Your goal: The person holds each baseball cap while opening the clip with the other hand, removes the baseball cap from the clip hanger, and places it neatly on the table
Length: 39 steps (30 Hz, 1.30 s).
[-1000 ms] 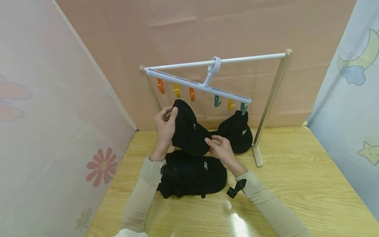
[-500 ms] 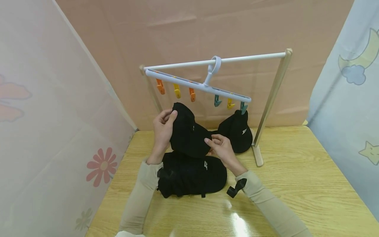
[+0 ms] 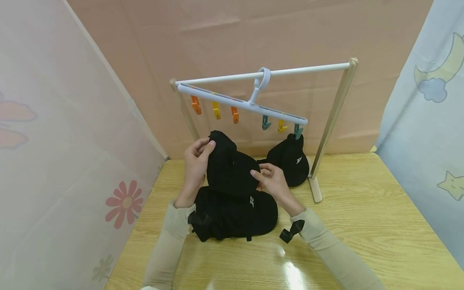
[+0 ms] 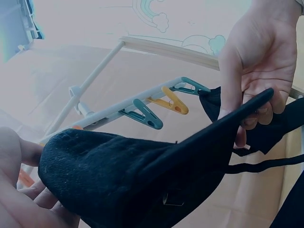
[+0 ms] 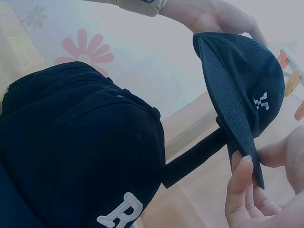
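Observation:
A black baseball cap (image 3: 232,173) is held up between both hands above the table. My left hand (image 3: 195,167) grips its crown, thumb on the near side. On the other side my right hand (image 3: 274,183) pinches the brim (image 5: 232,104) between thumb and fingers. A white logo shows on the cap's front in the right wrist view. Below lie more black caps (image 3: 235,217), stacked, the top one bearing a white letter. Behind my right hand another black cap (image 3: 291,163) hangs from a green clip (image 3: 298,131).
A pale blue clip hanger (image 3: 217,98) hooks over the white bar (image 3: 308,71) of a wooden-legged rack. Its orange (image 3: 235,115), yellow (image 3: 216,110) and green (image 3: 266,123) clips hang above the held cap. The wooden table (image 3: 362,225) extends to the right.
My left hand has moved down and slightly left, lowering and tilting the held cap; its logo has turned out of the head view. My right hand has barely moved.

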{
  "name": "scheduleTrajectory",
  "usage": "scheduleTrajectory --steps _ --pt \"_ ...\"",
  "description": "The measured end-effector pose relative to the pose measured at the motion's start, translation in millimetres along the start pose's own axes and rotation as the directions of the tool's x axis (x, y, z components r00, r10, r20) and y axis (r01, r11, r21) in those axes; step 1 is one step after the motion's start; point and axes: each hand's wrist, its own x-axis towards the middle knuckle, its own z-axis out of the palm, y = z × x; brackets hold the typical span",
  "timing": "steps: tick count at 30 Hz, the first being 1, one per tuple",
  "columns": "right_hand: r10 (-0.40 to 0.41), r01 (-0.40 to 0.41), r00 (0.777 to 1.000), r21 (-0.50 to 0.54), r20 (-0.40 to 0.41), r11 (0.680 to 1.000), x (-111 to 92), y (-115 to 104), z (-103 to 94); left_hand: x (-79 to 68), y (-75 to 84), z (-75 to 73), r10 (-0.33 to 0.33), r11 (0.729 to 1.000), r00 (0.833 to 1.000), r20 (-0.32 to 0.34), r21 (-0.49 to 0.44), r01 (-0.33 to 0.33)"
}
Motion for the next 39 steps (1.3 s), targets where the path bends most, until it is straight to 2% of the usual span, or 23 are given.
scheduleTrajectory --steps 5,12,18,24,30,39 --pt "-0.05 0.05 0.999 -0.052 -0.015 0.997 -5 -5 0.5 -5.3 3.0 -3.9 0.018 1.0 1.0 0.001 -0.002 -0.018" --pt "-0.117 0.113 0.993 -0.133 -0.022 0.985 -11 -9 -5.7 -12.0 5.4 -4.9 0.026 0.999 0.999 0.036 -0.044 -0.024" --pt "-0.137 0.132 0.99 -0.145 -0.025 0.981 -17 -10 -16.8 -17.4 4.5 -3.2 0.021 0.998 0.998 0.063 -0.064 -0.017" --pt "-0.125 0.121 0.992 -0.137 -0.022 0.983 -23 -11 -26.0 -21.4 4.7 -1.2 0.014 0.998 0.993 0.114 -0.054 -0.008" --pt "-0.097 0.092 0.995 -0.143 -0.032 0.985 -31 -10 -33.9 -25.0 4.3 -1.1 0.002 1.0 0.99 0.141 0.004 -0.003" --pt "-0.068 0.06 0.997 -0.153 -0.043 0.986 -39 -6 -46.4 -28.8 1.7 3.9 -0.047 0.999 0.981 0.189 0.03 0.042"
